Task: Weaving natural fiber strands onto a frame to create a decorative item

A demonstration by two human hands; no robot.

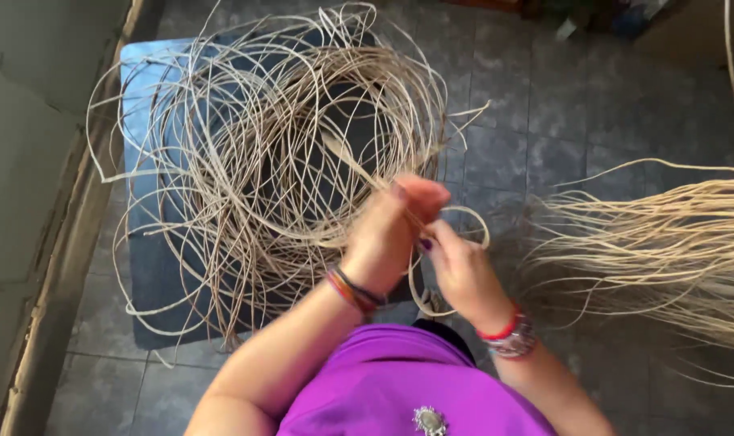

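Purple shirt [399, 379], left hand [391, 234], right hand [462, 270] pinching cane strand [464, 214]

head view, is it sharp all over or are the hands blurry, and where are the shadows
Head view: the left hand and right hand are slightly soft with motion blur; the tangled cane coil is fairly crisp; the straight strand bundle smears at the right edge; light is dim and even, with a soft shadow beside the bundle on the tiled floor.
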